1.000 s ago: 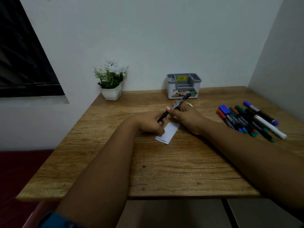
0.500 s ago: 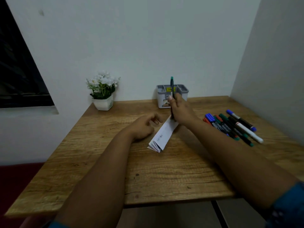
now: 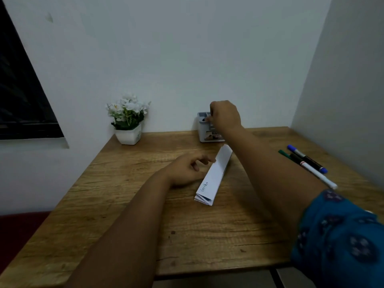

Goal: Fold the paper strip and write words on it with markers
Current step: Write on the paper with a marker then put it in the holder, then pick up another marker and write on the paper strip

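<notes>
The folded white paper strip [image 3: 216,175] lies on the wooden table [image 3: 124,215], with a handwritten word near its close end. My left hand [image 3: 187,169] rests on the table beside the strip; its loosely curled fingers touch the strip's left edge. My right hand [image 3: 225,116] reaches over the grey desk organiser [image 3: 202,132] at the back. Its curled fingers pinch the dark end of a marker [image 3: 204,119] that stands down in a compartment. The rest of that marker is hidden.
Several markers [image 3: 307,162] lie at the table's right side, partly hidden by my right forearm. A white pot of white flowers [image 3: 128,123] stands at the back left by the wall. A side wall runs close along the right.
My right hand has lifted the marker off the strip and carried it back into the organiser. My left hand has let go of the strip and rests beside it.
</notes>
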